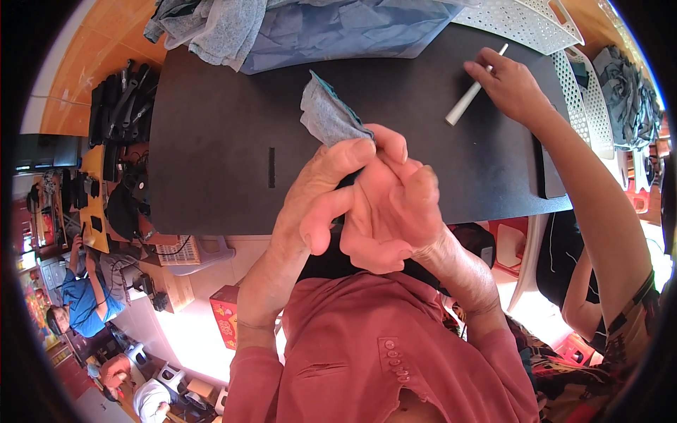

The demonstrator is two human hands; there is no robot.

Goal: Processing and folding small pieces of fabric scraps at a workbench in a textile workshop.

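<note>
Over the near edge of the dark table, my left hand [307, 187] pinches a small piece of grey-blue cloth [324, 113] at its lower end. The cloth has a teal edge and points up and away from me. Close against the left hand is my right hand [395, 201], palm showing and fingers loosely bent apart, with nothing visible in it. The fingers of both hands overlap, so part of the grip is hidden. On the right, another person's hand [511, 88] holds a white tapered stick [465, 106] above the table.
A translucent bluish bin [338, 35] with grey cloth [226, 32] stands along the far side of the black table [218, 155]. White perforated baskets [522, 25] stand at the far right. A co-worker's arm [592, 190] reaches in from the right. Black tools [123, 99] lie at the left.
</note>
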